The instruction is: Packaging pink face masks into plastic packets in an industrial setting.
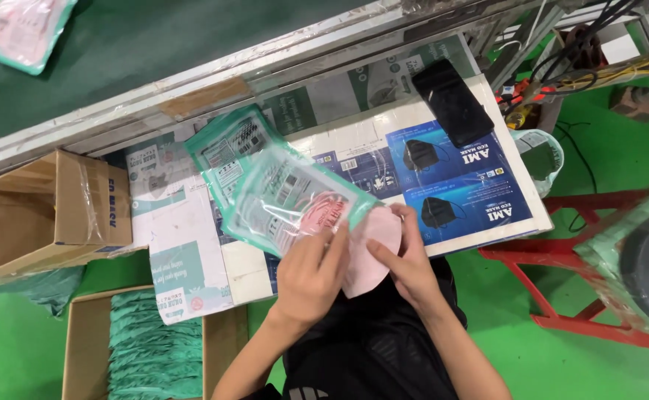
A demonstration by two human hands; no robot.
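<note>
Nearest the body, both hands work a pink mask at the counter's front edge. The right hand pinches the mask's right side, fingers curled over it; the left hand presses flat on the mouth of a clear, teal-edged pouch, fingers together. The mask lies half in the pouch, its long axis running up-left from the hands, so the pouch extends away from the left hand while the mask's free end sits under the right. A second pouch lies beneath, further up-left. Below left, a box holds a teal stack; an open carton stands left. Beyond, a black pouch rests on blue printed sheets, and a conveyor belt carries a filled pouch.
</note>
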